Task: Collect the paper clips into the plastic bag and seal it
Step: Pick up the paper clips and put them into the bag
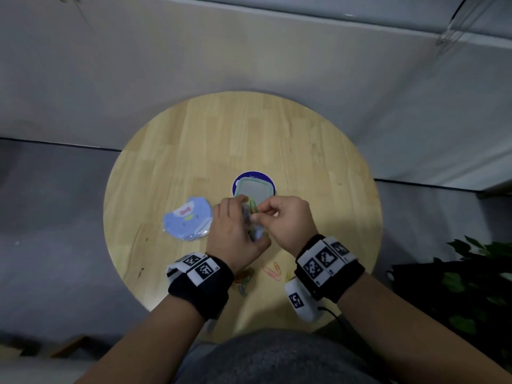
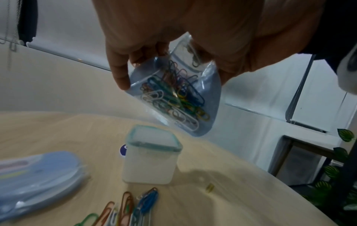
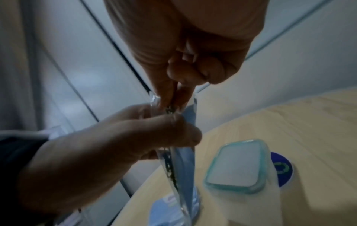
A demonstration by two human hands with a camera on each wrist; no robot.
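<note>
My left hand (image 1: 235,231) grips a small clear blue-tinted plastic bag (image 2: 185,97) above the round wooden table (image 1: 194,139); the bag holds several coloured paper clips (image 2: 173,94). My right hand (image 1: 285,220) pinches a green paper clip (image 1: 253,207) at the bag's mouth, its fingertips (image 3: 173,97) reaching into the opening. The left hand (image 3: 135,137) pinches the bag (image 3: 185,168) just below. Loose paper clips (image 1: 273,270) lie on the table near my wrists; more clips (image 2: 133,206) show in the left wrist view.
A frosted square container with a teal-rimmed lid (image 1: 253,189) stands on a round blue sticker just beyond the hands. A stack of blue bags (image 1: 188,223) lies to the left. A leafy plant (image 1: 476,286) is off the table's right edge.
</note>
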